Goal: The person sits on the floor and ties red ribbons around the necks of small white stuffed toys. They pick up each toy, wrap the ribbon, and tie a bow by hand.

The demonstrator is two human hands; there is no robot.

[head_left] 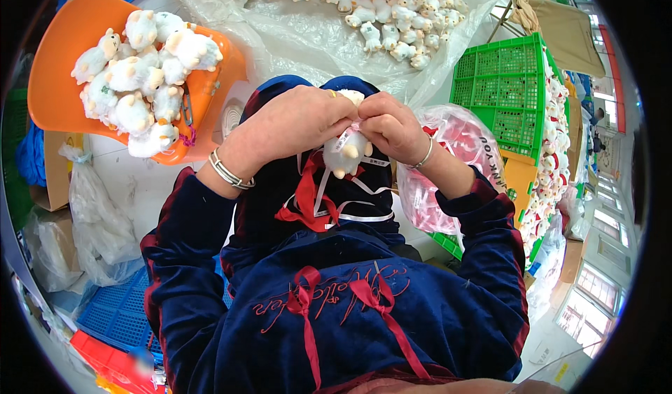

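Observation:
A small white plush animal (342, 157) with cream feet hangs upright over my lap, between my two hands. My left hand (306, 119) is closed at its neck from the left, and my right hand (389, 128) pinches there from the right. A bit of pink ribbon (355, 126) shows where the fingertips meet; which fingers grip it is partly hidden. A printed white label lies across the toy's chest. Below it, a red ribbon (308, 196) and white ribbon strips (357, 218) lie on my dark blue trousers.
On the left, an orange chair (57, 65) carries a pile of similar plush toys (133, 79). More toys (402, 16) lie on clear plastic sheeting ahead. At right stand a clear bag (434, 201) of pink and red pieces and green crates (497, 93). A blue crate (115, 310) is lower left.

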